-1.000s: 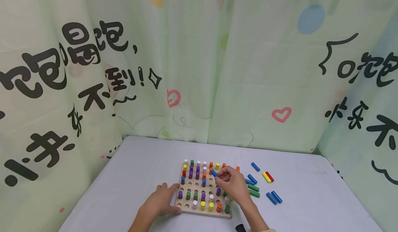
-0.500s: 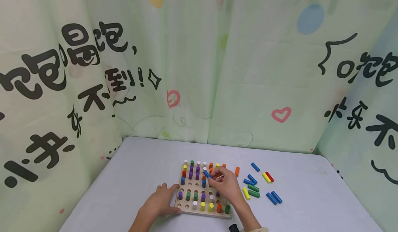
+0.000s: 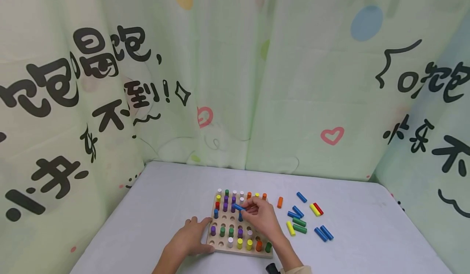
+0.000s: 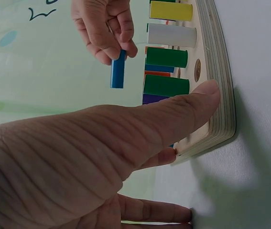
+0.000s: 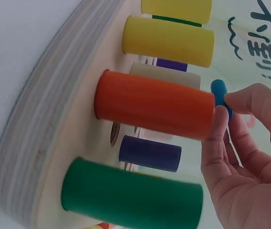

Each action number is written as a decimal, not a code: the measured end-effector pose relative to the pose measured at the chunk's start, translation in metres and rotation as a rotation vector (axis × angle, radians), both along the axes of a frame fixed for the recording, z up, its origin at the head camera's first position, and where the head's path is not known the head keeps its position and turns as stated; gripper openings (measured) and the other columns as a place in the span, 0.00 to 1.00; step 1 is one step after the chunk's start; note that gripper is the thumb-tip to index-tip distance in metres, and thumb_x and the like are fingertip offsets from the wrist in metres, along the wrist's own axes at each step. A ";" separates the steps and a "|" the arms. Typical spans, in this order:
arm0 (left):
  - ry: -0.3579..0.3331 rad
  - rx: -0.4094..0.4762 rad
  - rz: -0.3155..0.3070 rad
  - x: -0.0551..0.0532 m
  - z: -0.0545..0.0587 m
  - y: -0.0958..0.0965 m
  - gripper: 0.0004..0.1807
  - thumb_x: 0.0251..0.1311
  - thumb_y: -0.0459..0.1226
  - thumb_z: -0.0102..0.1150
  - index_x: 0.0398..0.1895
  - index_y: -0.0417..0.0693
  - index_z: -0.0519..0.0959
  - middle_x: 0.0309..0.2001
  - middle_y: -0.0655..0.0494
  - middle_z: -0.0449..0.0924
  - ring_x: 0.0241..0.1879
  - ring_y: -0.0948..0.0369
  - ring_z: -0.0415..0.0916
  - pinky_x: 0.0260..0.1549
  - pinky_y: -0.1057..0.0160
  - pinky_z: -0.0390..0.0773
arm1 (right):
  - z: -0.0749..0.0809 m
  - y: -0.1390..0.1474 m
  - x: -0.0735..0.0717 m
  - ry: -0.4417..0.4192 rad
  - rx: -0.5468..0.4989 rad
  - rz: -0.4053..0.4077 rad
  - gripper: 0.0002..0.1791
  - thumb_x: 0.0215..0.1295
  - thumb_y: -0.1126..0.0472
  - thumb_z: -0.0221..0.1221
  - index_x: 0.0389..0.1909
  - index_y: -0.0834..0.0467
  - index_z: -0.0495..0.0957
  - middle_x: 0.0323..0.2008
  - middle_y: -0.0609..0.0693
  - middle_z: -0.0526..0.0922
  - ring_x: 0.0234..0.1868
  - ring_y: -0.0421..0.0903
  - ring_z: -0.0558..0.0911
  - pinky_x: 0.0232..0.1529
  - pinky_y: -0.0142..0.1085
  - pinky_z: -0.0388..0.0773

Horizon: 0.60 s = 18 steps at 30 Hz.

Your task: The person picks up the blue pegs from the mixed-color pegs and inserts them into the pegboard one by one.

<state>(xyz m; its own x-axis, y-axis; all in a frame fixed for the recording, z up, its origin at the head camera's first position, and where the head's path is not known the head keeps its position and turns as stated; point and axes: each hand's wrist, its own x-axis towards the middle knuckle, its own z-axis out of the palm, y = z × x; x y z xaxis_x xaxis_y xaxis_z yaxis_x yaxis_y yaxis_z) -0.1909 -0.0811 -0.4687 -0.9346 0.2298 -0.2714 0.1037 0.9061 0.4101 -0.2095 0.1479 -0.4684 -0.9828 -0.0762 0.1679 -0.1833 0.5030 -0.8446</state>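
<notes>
Worked at a white table (image 3: 352, 217) before a pale green fabric curtain (image 3: 290, 102) printed with black characters (image 3: 25, 201) and a pink heart (image 3: 333, 142). Pinched a blue cylindrical peg (image 3: 238, 206) between thumb and fingertips of the right hand (image 3: 261, 216), slanting above a square pale-wood pegboard (image 3: 244, 252) set with upright coloured pegs (image 3: 240, 243). Rested the left hand (image 3: 189, 236) with fingers fairly straight at the board's left edge, thumb on its near corner. Had loose blue, green, yellow, red and orange pegs (image 3: 299, 222) lying on the table to the right. Since half a second earlier, had carried the peg farther left, keeping the left hand in place.
</notes>
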 end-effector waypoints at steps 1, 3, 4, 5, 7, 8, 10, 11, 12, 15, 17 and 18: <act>-0.002 0.002 0.003 0.000 0.000 0.000 0.42 0.47 0.49 0.81 0.66 0.49 0.76 0.56 0.35 0.75 0.57 0.39 0.73 0.53 0.33 0.78 | 0.000 -0.001 0.000 -0.003 0.004 0.004 0.06 0.62 0.69 0.68 0.39 0.60 0.82 0.35 0.49 0.83 0.35 0.43 0.81 0.39 0.27 0.82; -0.005 0.004 0.008 0.000 0.001 0.000 0.42 0.47 0.49 0.81 0.67 0.48 0.76 0.57 0.35 0.75 0.59 0.38 0.72 0.54 0.33 0.77 | -0.001 -0.002 -0.001 -0.004 0.010 0.014 0.07 0.62 0.69 0.67 0.40 0.60 0.83 0.36 0.49 0.83 0.35 0.42 0.80 0.39 0.26 0.81; -0.006 0.005 0.009 0.000 0.001 0.000 0.42 0.47 0.49 0.81 0.66 0.48 0.76 0.58 0.34 0.75 0.59 0.38 0.72 0.54 0.32 0.77 | -0.001 -0.003 -0.001 0.000 0.014 0.019 0.07 0.62 0.69 0.67 0.40 0.60 0.83 0.36 0.49 0.83 0.35 0.42 0.80 0.38 0.26 0.82; -0.005 0.005 0.010 0.000 0.001 0.000 0.42 0.47 0.49 0.81 0.66 0.48 0.76 0.58 0.34 0.75 0.59 0.37 0.72 0.54 0.32 0.77 | -0.001 -0.003 -0.001 0.002 0.014 0.024 0.07 0.62 0.69 0.67 0.40 0.61 0.82 0.36 0.49 0.83 0.35 0.42 0.80 0.38 0.26 0.81; -0.006 0.003 0.010 0.000 0.001 0.000 0.42 0.47 0.49 0.81 0.66 0.48 0.76 0.57 0.34 0.75 0.59 0.38 0.72 0.54 0.33 0.77 | -0.001 -0.005 -0.001 0.011 0.014 0.031 0.07 0.62 0.70 0.66 0.41 0.61 0.82 0.36 0.49 0.83 0.35 0.42 0.80 0.38 0.26 0.82; -0.006 0.001 0.010 0.000 0.001 0.000 0.42 0.47 0.49 0.81 0.66 0.48 0.76 0.57 0.35 0.75 0.58 0.38 0.72 0.54 0.33 0.77 | -0.001 -0.006 -0.001 0.019 0.016 0.035 0.07 0.62 0.70 0.66 0.41 0.62 0.82 0.36 0.50 0.83 0.35 0.42 0.80 0.38 0.27 0.82; -0.006 0.000 0.007 0.000 0.001 0.000 0.42 0.47 0.49 0.81 0.66 0.48 0.76 0.56 0.36 0.75 0.57 0.40 0.73 0.53 0.33 0.78 | -0.001 -0.007 -0.001 0.034 0.019 0.040 0.08 0.62 0.71 0.66 0.42 0.63 0.82 0.37 0.52 0.84 0.36 0.43 0.81 0.39 0.27 0.82; -0.007 -0.001 0.006 0.000 0.001 0.000 0.42 0.47 0.49 0.81 0.66 0.48 0.76 0.56 0.36 0.75 0.56 0.40 0.73 0.53 0.34 0.78 | -0.001 -0.008 -0.002 0.035 0.018 0.040 0.09 0.62 0.71 0.67 0.42 0.64 0.82 0.38 0.52 0.84 0.36 0.43 0.81 0.39 0.27 0.82; -0.008 -0.001 0.004 -0.001 0.001 0.000 0.42 0.47 0.49 0.81 0.66 0.48 0.76 0.56 0.36 0.75 0.56 0.40 0.73 0.53 0.34 0.78 | -0.001 -0.009 -0.002 0.039 0.022 0.041 0.09 0.61 0.71 0.67 0.42 0.64 0.81 0.38 0.52 0.84 0.37 0.43 0.81 0.40 0.27 0.82; -0.006 0.002 -0.002 -0.001 0.000 -0.001 0.42 0.48 0.49 0.81 0.67 0.48 0.76 0.56 0.36 0.75 0.56 0.40 0.73 0.53 0.34 0.78 | -0.003 -0.012 -0.003 0.053 0.030 0.048 0.09 0.61 0.70 0.68 0.42 0.64 0.80 0.37 0.52 0.83 0.36 0.43 0.81 0.40 0.27 0.82; -0.004 0.002 -0.006 -0.001 0.000 -0.001 0.41 0.48 0.49 0.81 0.67 0.48 0.76 0.56 0.36 0.75 0.56 0.40 0.73 0.53 0.34 0.78 | -0.003 -0.014 -0.004 0.056 0.036 0.053 0.08 0.62 0.70 0.68 0.40 0.62 0.80 0.36 0.50 0.82 0.35 0.42 0.81 0.39 0.26 0.81; -0.002 0.003 -0.008 -0.001 0.000 -0.001 0.41 0.48 0.49 0.81 0.67 0.48 0.76 0.56 0.36 0.75 0.56 0.40 0.73 0.53 0.34 0.78 | -0.004 -0.015 -0.005 0.061 0.042 0.058 0.07 0.62 0.69 0.68 0.39 0.62 0.80 0.35 0.50 0.82 0.34 0.42 0.80 0.38 0.26 0.82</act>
<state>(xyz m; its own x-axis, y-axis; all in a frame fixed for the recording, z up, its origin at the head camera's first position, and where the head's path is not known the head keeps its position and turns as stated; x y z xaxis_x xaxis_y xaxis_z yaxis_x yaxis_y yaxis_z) -0.1918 -0.0824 -0.4687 -0.9323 0.2379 -0.2724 0.1102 0.9042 0.4127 -0.2141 0.1326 -0.4726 -0.9646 -0.1412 0.2226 -0.2636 0.5250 -0.8093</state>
